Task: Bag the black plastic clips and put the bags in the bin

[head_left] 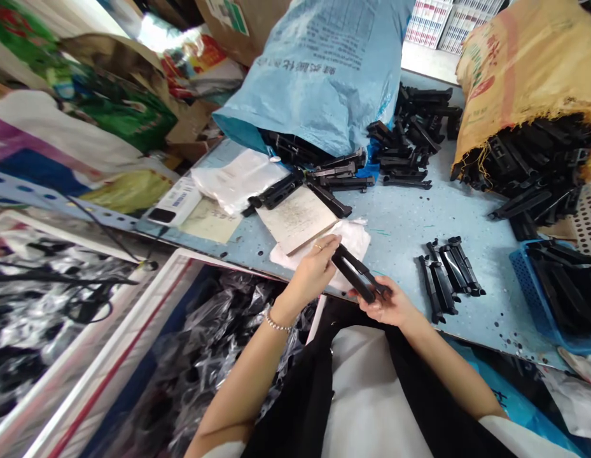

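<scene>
Both hands are on one long black plastic part [355, 272], held above the table's near edge. My left hand [315, 270] has its fingers closed on the upper left end. At the lower right end, my right hand [383, 304] pinches it between thumb and fingers. The part looks like two slim bars side by side; its exact kind is unclear. Just beyond my left hand lie a white cloth or plastic sheet [355, 236] and a flat pale board [298, 219]. To the right, several similar black parts [450, 277] lie in a row on the blue table [395, 222].
A blue sack [319, 70] and a yellow sack [528, 63] spill black parts onto the table. At the right edge stands a blue basket [527, 273] of them. Below left, crates hold plastic-wrapped black items [204, 356]. A white box [175, 202] sits at the left.
</scene>
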### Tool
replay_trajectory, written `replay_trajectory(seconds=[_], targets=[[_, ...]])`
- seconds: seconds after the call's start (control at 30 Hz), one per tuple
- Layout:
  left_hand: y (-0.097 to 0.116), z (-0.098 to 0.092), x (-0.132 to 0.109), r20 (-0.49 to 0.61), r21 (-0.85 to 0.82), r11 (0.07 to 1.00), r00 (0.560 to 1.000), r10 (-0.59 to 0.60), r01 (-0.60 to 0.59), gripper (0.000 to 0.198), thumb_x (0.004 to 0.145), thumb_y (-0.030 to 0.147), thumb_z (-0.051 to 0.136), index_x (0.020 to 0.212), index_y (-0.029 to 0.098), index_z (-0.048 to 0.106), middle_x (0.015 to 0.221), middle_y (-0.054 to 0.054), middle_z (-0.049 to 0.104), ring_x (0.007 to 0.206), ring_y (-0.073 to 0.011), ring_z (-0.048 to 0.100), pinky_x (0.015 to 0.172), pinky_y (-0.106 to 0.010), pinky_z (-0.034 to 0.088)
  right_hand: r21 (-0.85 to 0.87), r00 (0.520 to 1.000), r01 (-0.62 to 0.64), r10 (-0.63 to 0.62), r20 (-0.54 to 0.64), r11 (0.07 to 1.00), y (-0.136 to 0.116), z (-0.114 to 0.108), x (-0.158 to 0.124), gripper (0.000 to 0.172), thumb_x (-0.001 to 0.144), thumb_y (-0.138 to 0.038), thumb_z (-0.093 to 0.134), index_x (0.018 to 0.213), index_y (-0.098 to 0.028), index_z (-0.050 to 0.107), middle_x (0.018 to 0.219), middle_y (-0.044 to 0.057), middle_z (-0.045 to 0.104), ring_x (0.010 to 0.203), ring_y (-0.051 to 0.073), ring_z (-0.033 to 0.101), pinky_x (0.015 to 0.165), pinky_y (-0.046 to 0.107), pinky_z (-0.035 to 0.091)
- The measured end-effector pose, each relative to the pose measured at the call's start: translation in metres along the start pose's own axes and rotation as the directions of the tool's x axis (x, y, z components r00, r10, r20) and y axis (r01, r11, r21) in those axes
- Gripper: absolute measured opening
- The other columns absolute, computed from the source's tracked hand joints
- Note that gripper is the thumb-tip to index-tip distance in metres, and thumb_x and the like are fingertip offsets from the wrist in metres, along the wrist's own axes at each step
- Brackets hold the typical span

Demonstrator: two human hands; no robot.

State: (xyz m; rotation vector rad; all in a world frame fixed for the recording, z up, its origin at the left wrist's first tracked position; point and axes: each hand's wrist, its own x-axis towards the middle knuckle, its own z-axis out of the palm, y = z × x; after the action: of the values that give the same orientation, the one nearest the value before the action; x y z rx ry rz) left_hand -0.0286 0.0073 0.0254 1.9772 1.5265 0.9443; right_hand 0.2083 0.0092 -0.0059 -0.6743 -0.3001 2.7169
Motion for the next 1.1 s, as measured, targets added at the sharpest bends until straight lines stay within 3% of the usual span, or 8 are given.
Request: replay_trajectory(seconds=[0.3,0.47,0.53,0.63,0.7,0.8,0.9,1.1], targets=[[0.034,0.042,-0.041,0.118,-0.108,0.969,0.965,0.235,-0.223,0.071,0.090,0.004,0.047,0.158,0.022,0.033,0.152,-0.016,0.050,0.140,-0.0259,0.052,0.114,-0.045,0.050,-0.652,0.811,0.331,-0.559,-0.173,0.682,0.016,0.018,0.010,0.044,0.074,-0.033,0.084,0.114,-0.024,0.068,0.105,0.001,0.068,0.095,0.017,0.061,0.086,0.029,0.053],[0.050,-0.018,-0.067,0.018,-0.052,0.998,0.999,0.049,-0.048,0.034,0.098,0.025,0.054,0.130,0.027,0.064,0.124,-0.007,0.072,0.114,-0.0213,0.070,0.103,-0.037,0.058,-0.807,0.870,0.256,-0.490,-0.046,0.531,0.009,0.028,-0.038,0.051,0.088,-0.041,0.069,0.136,-0.027,0.060,0.130,0.007,0.064,0.110,0.022,0.064,0.096,0.039,0.052],[0.043,-0.064,-0.098,0.082,0.049,0.988,0.985,-0.152,0.149,0.038,0.094,0.036,0.060,0.131,0.034,0.064,0.125,-0.001,0.074,0.111,-0.0230,0.072,0.098,-0.036,0.060,-0.942,0.817,0.116,-0.569,-0.091,0.317,-0.003,0.026,-0.067,0.043,0.093,-0.043,0.063,0.132,-0.026,0.062,0.132,0.009,0.063,0.108,0.023,0.065,0.094,0.039,0.053],[-0.004,-0.113,-0.152,0.100,0.214,0.887,0.894,-0.437,0.410,0.038,0.082,0.051,0.060,0.118,0.041,0.070,0.111,0.005,0.079,0.095,-0.0271,0.077,0.072,-0.035,0.065,-0.909,0.572,-0.416,-0.786,-0.235,-0.031,-0.015,0.015,-0.114,0.040,0.096,-0.045,0.058,0.125,-0.018,0.062,0.121,0.015,0.063,0.104,0.029,0.065,0.088,0.043,0.053],[-0.050,-0.118,-0.183,0.153,0.333,0.765,0.769,-0.621,0.552,0.025,0.074,0.046,0.059,0.091,0.036,0.074,0.083,0.003,0.081,0.070,-0.0279,0.077,0.060,-0.036,0.062,-0.673,0.425,-0.728,-0.858,-0.289,-0.134,-0.015,0.004,-0.136,0.048,0.093,-0.048,0.063,0.126,-0.012,0.059,0.119,0.019,0.061,0.107,0.035,0.064,0.083,0.045,0.054],[-0.104,-0.098,-0.205,0.129,0.497,0.657,0.700,-0.702,0.567,0.009,0.061,0.032,0.055,0.056,0.026,0.058,0.045,-0.001,0.064,0.047,-0.0287,0.067,0.048,-0.034,0.053,-0.436,0.389,-0.872,-0.853,-0.348,-0.220,-0.005,-0.009,-0.147,0.061,0.090,-0.051,0.067,0.130,-0.008,0.053,0.120,0.022,0.059,0.106,0.039,0.065,0.076,0.043,0.054],[-0.109,-0.071,-0.186,0.059,0.513,0.677,0.765,-0.641,0.528,0.012,0.067,0.031,0.055,0.059,0.023,0.058,0.053,-0.005,0.069,0.050,-0.0277,0.067,0.048,-0.032,0.050,-0.388,0.409,-0.884,-0.834,-0.369,-0.262,0.004,-0.011,-0.140,0.063,0.090,-0.052,0.067,0.132,-0.008,0.050,0.121,0.022,0.060,0.108,0.038,0.065,0.077,0.041,0.054],[-0.018,0.004,-0.054,-0.105,0.294,0.947,0.989,-0.104,0.130,0.028,0.099,0.031,0.047,0.104,0.018,0.071,0.101,-0.011,0.074,0.095,-0.0230,0.070,0.092,-0.036,0.055,-0.399,0.392,-0.891,-0.812,-0.433,-0.218,-0.003,-0.001,-0.125,0.046,0.094,-0.039,0.060,0.130,-0.011,0.053,0.119,0.020,0.068,0.113,0.037,0.065,0.081,0.041,0.052]])
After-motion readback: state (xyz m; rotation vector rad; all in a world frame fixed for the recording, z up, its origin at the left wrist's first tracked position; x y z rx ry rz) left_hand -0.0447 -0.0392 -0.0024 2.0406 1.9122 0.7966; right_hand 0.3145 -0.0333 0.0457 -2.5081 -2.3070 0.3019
